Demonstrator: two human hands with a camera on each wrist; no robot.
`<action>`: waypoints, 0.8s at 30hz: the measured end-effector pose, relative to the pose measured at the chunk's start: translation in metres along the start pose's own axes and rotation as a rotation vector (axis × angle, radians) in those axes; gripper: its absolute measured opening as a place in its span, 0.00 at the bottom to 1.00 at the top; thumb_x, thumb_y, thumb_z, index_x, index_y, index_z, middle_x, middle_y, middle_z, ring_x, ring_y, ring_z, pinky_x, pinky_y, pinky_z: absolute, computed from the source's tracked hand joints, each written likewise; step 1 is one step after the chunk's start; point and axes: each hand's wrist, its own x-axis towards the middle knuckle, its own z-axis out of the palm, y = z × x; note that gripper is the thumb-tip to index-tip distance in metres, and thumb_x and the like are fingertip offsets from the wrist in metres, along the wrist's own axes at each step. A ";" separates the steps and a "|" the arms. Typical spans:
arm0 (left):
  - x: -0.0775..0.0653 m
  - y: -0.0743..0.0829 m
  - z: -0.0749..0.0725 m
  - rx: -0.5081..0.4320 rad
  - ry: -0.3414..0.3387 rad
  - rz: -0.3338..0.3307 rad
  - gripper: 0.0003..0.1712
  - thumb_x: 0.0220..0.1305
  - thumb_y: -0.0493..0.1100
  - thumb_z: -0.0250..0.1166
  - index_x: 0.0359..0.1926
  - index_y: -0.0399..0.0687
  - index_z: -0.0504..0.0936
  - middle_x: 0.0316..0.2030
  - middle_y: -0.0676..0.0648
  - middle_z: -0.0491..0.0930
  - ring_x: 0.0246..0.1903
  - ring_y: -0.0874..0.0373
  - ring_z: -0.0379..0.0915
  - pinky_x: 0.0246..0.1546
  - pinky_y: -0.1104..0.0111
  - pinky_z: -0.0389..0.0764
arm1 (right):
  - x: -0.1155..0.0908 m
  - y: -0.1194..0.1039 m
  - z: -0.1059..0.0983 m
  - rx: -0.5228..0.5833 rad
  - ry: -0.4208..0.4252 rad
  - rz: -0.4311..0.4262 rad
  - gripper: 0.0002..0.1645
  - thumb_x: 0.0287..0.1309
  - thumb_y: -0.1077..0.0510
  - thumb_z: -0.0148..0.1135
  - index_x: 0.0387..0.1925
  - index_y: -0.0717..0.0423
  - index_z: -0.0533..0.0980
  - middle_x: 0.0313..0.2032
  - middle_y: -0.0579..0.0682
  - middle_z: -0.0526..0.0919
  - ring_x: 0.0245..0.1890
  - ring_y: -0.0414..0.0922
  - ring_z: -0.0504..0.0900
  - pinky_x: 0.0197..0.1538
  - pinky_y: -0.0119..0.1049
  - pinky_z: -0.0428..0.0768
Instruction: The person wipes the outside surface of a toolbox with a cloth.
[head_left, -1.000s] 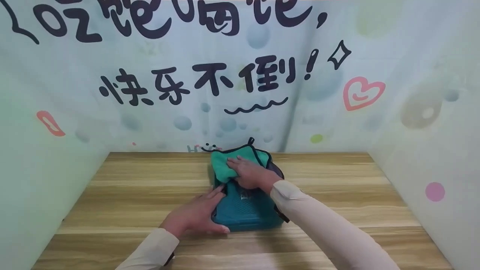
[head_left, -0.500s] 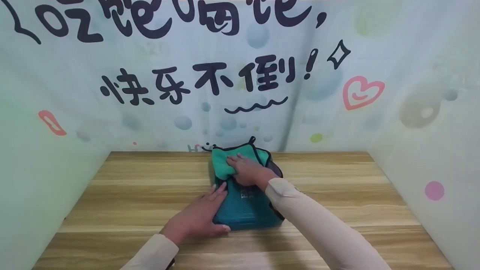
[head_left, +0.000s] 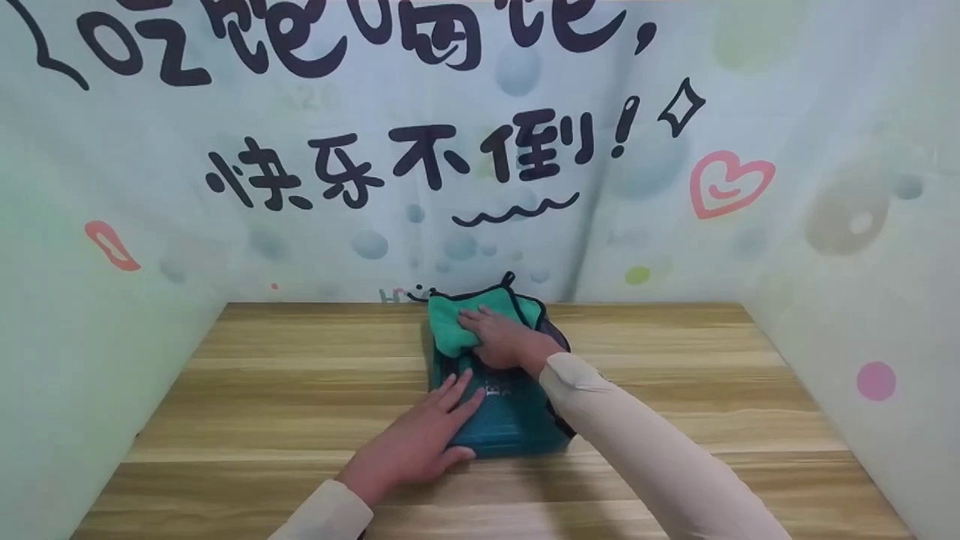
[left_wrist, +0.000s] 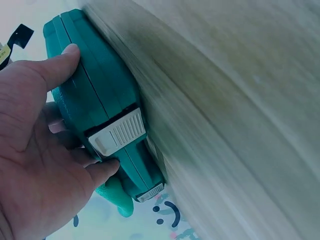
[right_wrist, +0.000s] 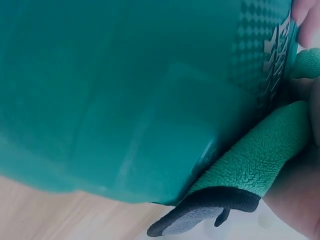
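A teal hard plastic case [head_left: 521, 424] lies flat on the table, raised lettering on its upper face. Across its far part spreads a green cloth [head_left: 447, 330] with black edging and a grey underside. My right hand [head_left: 504, 343] presses the cloth onto the case with fingers extended; its thumb is hidden in the head view. My left hand [head_left: 416, 442] rests at the near left of the case, fingers spread over its top. In the left wrist view, the thumb touches the case's side [left_wrist: 95, 55] and one finger lies by a grey latch [left_wrist: 120, 134]. A second latch [left_wrist: 151, 192] sits farther along.
The wood-grain table [head_left: 300, 390] reaches back to a printed curtain [head_left: 315, 247] with dark lettering. Pale side walls [head_left: 840, 315] stand left and right. The case's far end lies close to the curtain. A black strap [left_wrist: 21, 36] with a yellow label shows in the left wrist view.
My left hand has shifted right, its fingers going from the case's left edge onto its top face. The right hand and the cloth stay nearly in place on the case.
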 end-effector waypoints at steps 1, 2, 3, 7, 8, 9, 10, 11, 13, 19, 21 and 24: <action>0.000 0.000 0.000 0.003 0.004 0.002 0.44 0.74 0.58 0.60 0.80 0.46 0.54 0.80 0.41 0.42 0.77 0.42 0.37 0.70 0.49 0.54 | 0.000 0.002 0.000 0.006 0.003 0.004 0.34 0.79 0.55 0.49 0.80 0.51 0.54 0.78 0.49 0.53 0.78 0.52 0.44 0.75 0.47 0.47; 0.001 0.001 0.000 0.007 0.006 0.004 0.44 0.74 0.58 0.60 0.80 0.47 0.54 0.80 0.41 0.42 0.77 0.42 0.37 0.70 0.49 0.54 | 0.000 0.004 -0.001 0.011 0.005 0.014 0.34 0.79 0.55 0.49 0.80 0.50 0.54 0.79 0.48 0.53 0.78 0.51 0.44 0.75 0.48 0.47; 0.002 0.002 0.000 0.010 0.008 0.008 0.44 0.74 0.58 0.60 0.80 0.47 0.54 0.80 0.41 0.42 0.77 0.42 0.37 0.70 0.49 0.54 | -0.001 0.006 -0.001 0.018 0.006 0.024 0.34 0.79 0.54 0.49 0.80 0.50 0.53 0.79 0.48 0.53 0.78 0.51 0.44 0.75 0.48 0.47; 0.003 0.004 0.002 0.035 0.000 0.013 0.43 0.74 0.58 0.60 0.81 0.50 0.53 0.80 0.42 0.41 0.77 0.42 0.36 0.70 0.50 0.54 | -0.001 0.016 -0.003 0.032 0.022 0.060 0.34 0.79 0.54 0.49 0.80 0.50 0.53 0.79 0.48 0.53 0.78 0.51 0.44 0.74 0.49 0.48; 0.002 0.004 0.002 0.039 -0.004 0.012 0.43 0.74 0.57 0.60 0.81 0.51 0.53 0.80 0.42 0.40 0.77 0.42 0.36 0.70 0.50 0.55 | -0.002 0.019 -0.004 0.037 0.028 0.070 0.34 0.79 0.54 0.49 0.80 0.50 0.53 0.79 0.48 0.53 0.78 0.52 0.44 0.74 0.49 0.48; 0.002 0.005 0.003 0.043 -0.006 0.013 0.43 0.74 0.57 0.60 0.81 0.52 0.53 0.80 0.42 0.40 0.77 0.42 0.36 0.70 0.51 0.55 | -0.002 0.021 -0.004 0.042 0.036 0.079 0.34 0.79 0.54 0.49 0.80 0.51 0.54 0.78 0.49 0.53 0.78 0.52 0.44 0.74 0.50 0.48; 0.001 0.005 0.003 0.042 -0.009 0.013 0.43 0.74 0.56 0.60 0.81 0.53 0.53 0.80 0.43 0.39 0.77 0.42 0.35 0.70 0.51 0.55 | -0.001 0.023 -0.004 0.044 0.045 0.091 0.34 0.79 0.55 0.49 0.80 0.51 0.54 0.78 0.49 0.53 0.78 0.53 0.44 0.74 0.50 0.48; 0.001 0.004 0.003 0.037 -0.010 0.013 0.42 0.74 0.56 0.60 0.81 0.54 0.53 0.80 0.43 0.39 0.77 0.42 0.35 0.70 0.52 0.56 | -0.001 0.024 -0.005 0.047 0.052 0.104 0.35 0.79 0.55 0.49 0.80 0.52 0.54 0.78 0.50 0.53 0.78 0.53 0.45 0.74 0.50 0.48; 0.000 0.003 0.003 0.014 -0.010 0.011 0.42 0.74 0.55 0.61 0.81 0.56 0.53 0.80 0.45 0.39 0.77 0.43 0.35 0.69 0.52 0.58 | 0.000 0.027 -0.005 0.050 0.068 0.128 0.34 0.78 0.55 0.49 0.80 0.53 0.54 0.78 0.51 0.54 0.78 0.54 0.46 0.74 0.51 0.49; 0.000 -0.002 0.003 -0.045 -0.008 0.016 0.43 0.74 0.53 0.62 0.81 0.59 0.52 0.81 0.47 0.37 0.78 0.43 0.32 0.68 0.53 0.61 | 0.000 0.034 -0.006 0.046 0.084 0.174 0.33 0.79 0.55 0.46 0.79 0.55 0.55 0.77 0.54 0.55 0.77 0.55 0.48 0.74 0.53 0.49; 0.000 -0.003 0.003 -0.044 -0.012 0.017 0.42 0.74 0.53 0.61 0.81 0.59 0.51 0.81 0.47 0.36 0.78 0.44 0.32 0.68 0.53 0.61 | 0.000 0.036 -0.007 0.056 0.083 0.190 0.34 0.79 0.54 0.46 0.79 0.55 0.55 0.77 0.54 0.56 0.77 0.55 0.48 0.74 0.54 0.50; 0.001 -0.003 0.003 -0.033 -0.017 0.018 0.42 0.75 0.53 0.61 0.81 0.59 0.51 0.81 0.47 0.36 0.78 0.44 0.31 0.69 0.53 0.60 | 0.000 0.039 -0.008 0.057 0.082 0.212 0.34 0.79 0.53 0.46 0.79 0.55 0.54 0.77 0.55 0.56 0.77 0.55 0.49 0.74 0.54 0.50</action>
